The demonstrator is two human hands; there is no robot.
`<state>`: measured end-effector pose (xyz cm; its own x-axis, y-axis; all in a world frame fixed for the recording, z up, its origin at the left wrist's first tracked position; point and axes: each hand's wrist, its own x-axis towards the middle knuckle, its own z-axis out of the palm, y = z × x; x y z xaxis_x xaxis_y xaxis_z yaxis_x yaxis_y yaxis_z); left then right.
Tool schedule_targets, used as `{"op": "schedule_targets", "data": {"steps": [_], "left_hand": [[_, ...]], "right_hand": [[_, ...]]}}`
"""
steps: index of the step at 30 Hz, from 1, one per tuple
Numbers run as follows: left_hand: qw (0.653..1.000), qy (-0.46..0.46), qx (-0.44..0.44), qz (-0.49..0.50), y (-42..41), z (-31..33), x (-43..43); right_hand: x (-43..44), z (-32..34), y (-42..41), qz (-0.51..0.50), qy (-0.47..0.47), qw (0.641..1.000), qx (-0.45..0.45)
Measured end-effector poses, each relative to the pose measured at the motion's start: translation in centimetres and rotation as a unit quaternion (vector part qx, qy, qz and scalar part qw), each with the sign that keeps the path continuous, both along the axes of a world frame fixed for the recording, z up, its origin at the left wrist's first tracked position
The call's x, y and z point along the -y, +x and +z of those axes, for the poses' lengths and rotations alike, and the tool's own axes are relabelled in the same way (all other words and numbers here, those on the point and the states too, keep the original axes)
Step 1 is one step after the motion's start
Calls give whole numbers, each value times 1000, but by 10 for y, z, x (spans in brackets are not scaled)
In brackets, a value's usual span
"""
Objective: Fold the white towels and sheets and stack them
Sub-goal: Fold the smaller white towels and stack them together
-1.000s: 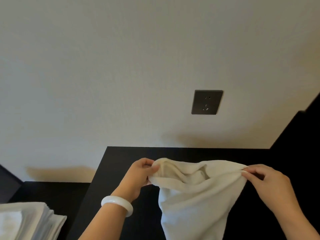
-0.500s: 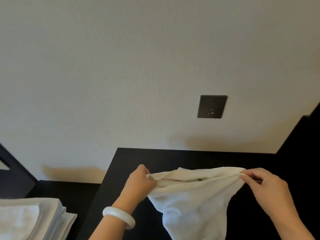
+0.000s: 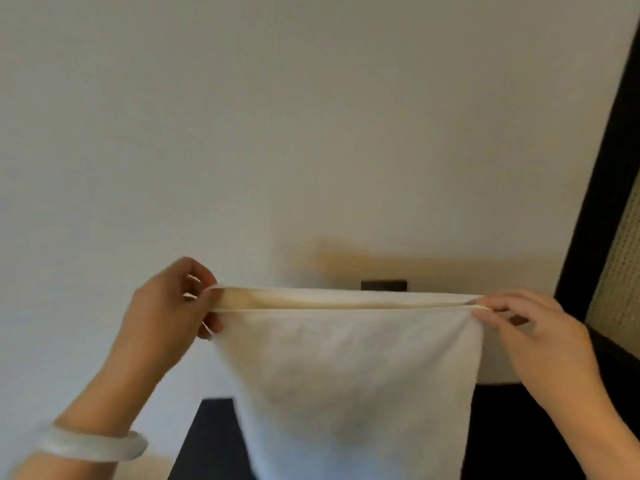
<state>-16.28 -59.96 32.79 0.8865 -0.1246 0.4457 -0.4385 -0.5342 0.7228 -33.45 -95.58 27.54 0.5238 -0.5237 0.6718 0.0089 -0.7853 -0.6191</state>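
White towel (image 3: 346, 375) hangs before the wall (image 3: 311, 133) above the dark worktop (image 3: 211, 441), its doubled top edge taut between the hands, which are well apart: the left hand (image 3: 173, 306) pinches one top corner, the right hand (image 3: 533, 334) the other. This looks like squaring up the towel for a fold, so the next move would call for bringing the corners together evenly or lowering it flat. No basket, bin or stack shows in the head view.

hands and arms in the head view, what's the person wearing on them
No sleeves or gloves show. The left hand has a thick, smooth, milky white bangle round its wrist. The right hand and its wrist show nothing worn.
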Motion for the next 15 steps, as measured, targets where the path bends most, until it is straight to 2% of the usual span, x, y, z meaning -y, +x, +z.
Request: {"op": "schedule_targets", "data": {"steps": [2,4,6,12,15], "left_hand": [[999,38,6,-17,1,26,1],[992,114,-42,-34,2,35,1],[990,124,-66,-27,4,42,-2],[985,126,-117,1,6,41,-14],[985,120,-126,14,7,37,-19]], "right_hand": [[5,23,6,17,-3,1000,-11],[6,32,14,64,39,991,-111],[5,35,19,109,82,978,-160],[0,44,16,174,205,951,-153],[-2,43,9,202,236,937,-157]]}}
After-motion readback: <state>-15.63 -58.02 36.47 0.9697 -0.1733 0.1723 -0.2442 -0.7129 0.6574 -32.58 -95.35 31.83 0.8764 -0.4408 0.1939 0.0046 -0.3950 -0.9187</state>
